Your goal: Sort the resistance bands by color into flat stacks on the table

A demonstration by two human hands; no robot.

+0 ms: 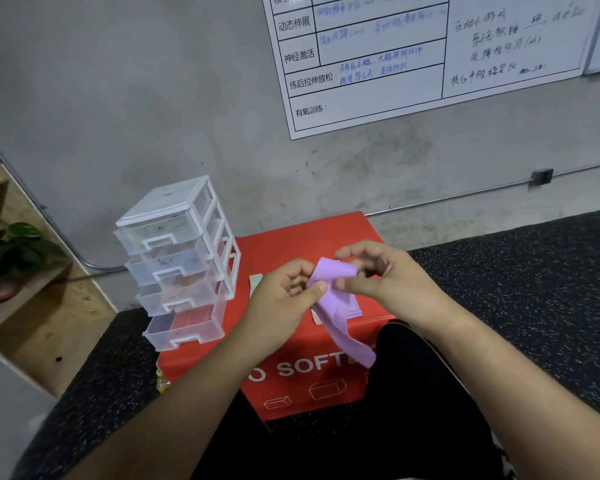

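We judge the thin lilac rubber resistance band [338,306] to be light, limp and slightly clingy. It droops and twists wherever it is unsupported, so it is best taken at two points along one edge and drawn gently taut before laying it flat. It hangs just above the red box-shaped desk [291,247], its tail trailing past the desk's near edge. Our left hand [284,299] pinches its upper part between thumb and curled fingers. Our right hand [378,275] pinches it just beside, the other fingers loosely arched. On the desk beneath lies a flat lilac stack [355,308]. A pale green band [256,284] lies toward the desk's left, beside a clear plastic drawer tower [177,265].
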